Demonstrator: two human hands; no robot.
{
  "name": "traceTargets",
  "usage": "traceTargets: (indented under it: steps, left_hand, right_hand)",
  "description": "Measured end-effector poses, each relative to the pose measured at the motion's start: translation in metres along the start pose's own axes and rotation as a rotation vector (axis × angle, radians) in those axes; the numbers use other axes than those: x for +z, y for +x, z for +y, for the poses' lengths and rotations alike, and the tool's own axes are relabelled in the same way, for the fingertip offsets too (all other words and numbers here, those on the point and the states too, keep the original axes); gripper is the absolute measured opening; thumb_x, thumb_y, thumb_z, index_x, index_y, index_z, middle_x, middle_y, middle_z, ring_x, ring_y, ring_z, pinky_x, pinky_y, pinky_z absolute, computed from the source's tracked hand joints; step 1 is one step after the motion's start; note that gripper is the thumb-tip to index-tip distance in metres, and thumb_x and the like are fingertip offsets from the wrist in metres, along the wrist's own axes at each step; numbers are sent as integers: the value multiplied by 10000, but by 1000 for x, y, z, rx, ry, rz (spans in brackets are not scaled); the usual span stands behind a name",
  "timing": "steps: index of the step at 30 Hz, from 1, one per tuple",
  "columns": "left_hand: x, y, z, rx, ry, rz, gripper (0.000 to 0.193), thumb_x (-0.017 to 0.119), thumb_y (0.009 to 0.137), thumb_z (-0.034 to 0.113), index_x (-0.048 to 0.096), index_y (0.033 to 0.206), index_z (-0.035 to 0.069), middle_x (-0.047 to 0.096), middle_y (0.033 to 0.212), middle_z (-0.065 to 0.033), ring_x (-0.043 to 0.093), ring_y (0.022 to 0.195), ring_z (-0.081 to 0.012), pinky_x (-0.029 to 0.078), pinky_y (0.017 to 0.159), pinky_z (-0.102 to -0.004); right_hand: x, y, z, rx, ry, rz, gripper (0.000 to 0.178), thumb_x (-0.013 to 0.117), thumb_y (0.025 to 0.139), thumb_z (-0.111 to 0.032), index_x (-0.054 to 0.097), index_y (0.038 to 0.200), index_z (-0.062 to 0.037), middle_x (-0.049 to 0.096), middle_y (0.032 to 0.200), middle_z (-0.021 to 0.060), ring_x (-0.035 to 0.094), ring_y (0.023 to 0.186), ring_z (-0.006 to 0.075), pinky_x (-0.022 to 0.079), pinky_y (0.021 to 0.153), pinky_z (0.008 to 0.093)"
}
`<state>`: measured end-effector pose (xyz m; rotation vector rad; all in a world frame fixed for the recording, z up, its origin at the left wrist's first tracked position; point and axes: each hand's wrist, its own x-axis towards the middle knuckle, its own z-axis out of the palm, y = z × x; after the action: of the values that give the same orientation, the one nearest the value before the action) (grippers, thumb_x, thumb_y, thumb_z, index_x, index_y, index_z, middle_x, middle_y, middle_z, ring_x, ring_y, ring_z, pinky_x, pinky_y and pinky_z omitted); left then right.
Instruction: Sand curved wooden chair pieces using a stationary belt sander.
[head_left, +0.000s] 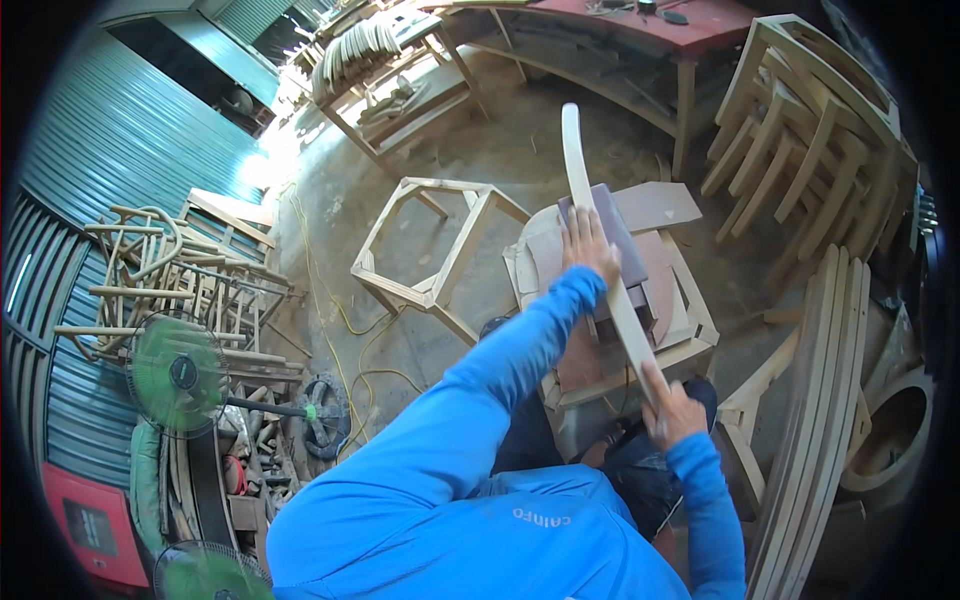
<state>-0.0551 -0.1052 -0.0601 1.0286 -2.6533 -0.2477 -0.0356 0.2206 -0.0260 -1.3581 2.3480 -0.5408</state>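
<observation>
A long, pale wooden strip [573, 150], curved at its far end, slants across a flat purple-grey block [622, 225] in front of me. My left hand [588, 245] lies on the strip's middle with its fingers stretched along it, pressing over the block. At the near end, my right hand [675, 410] is closed around the strip, its index finger extended along the wood. Beneath the block is a wooden frame [590, 390] with brownish sheets [655, 205] laid over it. The left thumb is hidden.
An angular wooden frame [455, 290] stands left of the work. Stacked chair parts [800, 140] rise at far right; long planks [825, 400] lean nearer. A green fan [180, 370], wooden frames [170, 260] and a yellow cord [350, 375] are at left. A red-topped table [690, 30] stands behind.
</observation>
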Motion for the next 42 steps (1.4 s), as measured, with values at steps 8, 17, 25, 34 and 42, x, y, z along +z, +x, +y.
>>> traceTargets:
  steps: [8, 17, 25, 34, 42]
  left_hand:
    - [-17, -131, 70, 42, 12, -64, 921, 619, 879, 310, 177, 1592, -71, 144, 1672, -272, 58, 1574, -429, 88, 1265, -556]
    - [-7, -49, 34, 54, -37, -52, 867, 595, 848, 244, 236, 1567, -82, 151, 1662, -284, 58, 1572, -434, 99, 1265, -554]
    - [2, 98, -22, 79, -72, -38, 816, 585, 892, 264, 259, 1577, -36, 206, 1662, -235, 105, 1576, -382, 120, 1271, -521]
    - [9, 122, -38, 10, -83, 21, 776, 519, 900, 299, 283, 1583, 16, 266, 1657, -175, 153, 1566, -360, 156, 1254, -553]
    - [-1, -18, 23, -44, 20, -92, 833, 531, 885, 296, 219, 1600, 3, 179, 1687, -178, 103, 1579, -370, 113, 1256, -585]
  right_hand:
    - [5, -144, 27, 34, 42, -44, 836, 750, 845, -221, 358, 1579, -307, 546, 871, 162, 620, 676, 414, 522, 614, 525]
    - [-4, -58, 9, 66, 58, -66, 835, 712, 866, -197, 322, 1590, -342, 559, 850, 192, 625, 683, 444, 514, 636, 546]
    - [-11, 82, -29, 87, 49, -29, 850, 680, 890, -237, 248, 1610, -368, 610, 880, 233, 654, 745, 473, 523, 699, 583]
    - [18, 131, -22, 6, 5, 73, 893, 682, 862, -281, 200, 1605, -400, 667, 754, 233, 669, 708, 471, 530, 693, 569]
    - [3, 6, -19, 103, 36, -88, 875, 678, 872, -386, 184, 1594, -416, 675, 985, 252, 692, 895, 478, 542, 820, 570]
